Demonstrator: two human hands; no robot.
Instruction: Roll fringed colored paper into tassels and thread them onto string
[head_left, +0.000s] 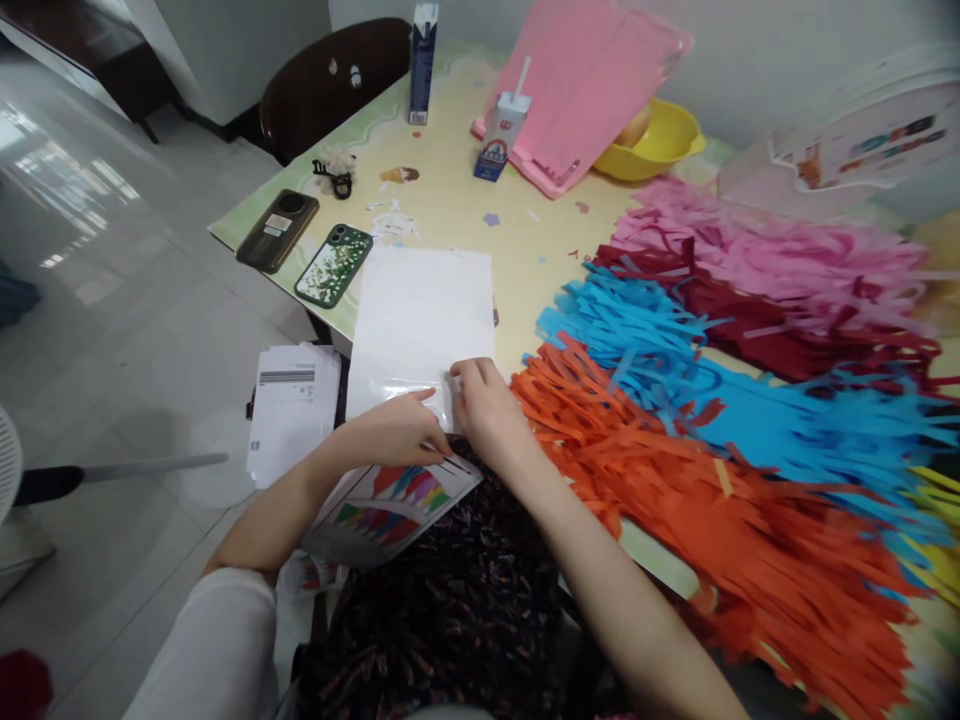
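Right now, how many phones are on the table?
2. A dark brown rectangular phone lies at the table's left edge; a green patterned phone beside it, by the white paper sheet. Paper could hide more.

Probably a home; dining table [450,200], chair [330,80], tiled floor [135,300].

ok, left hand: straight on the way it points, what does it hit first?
Likely the right hand: the left hand points rightward at it over the near edge of the white sheet, nearly touching.
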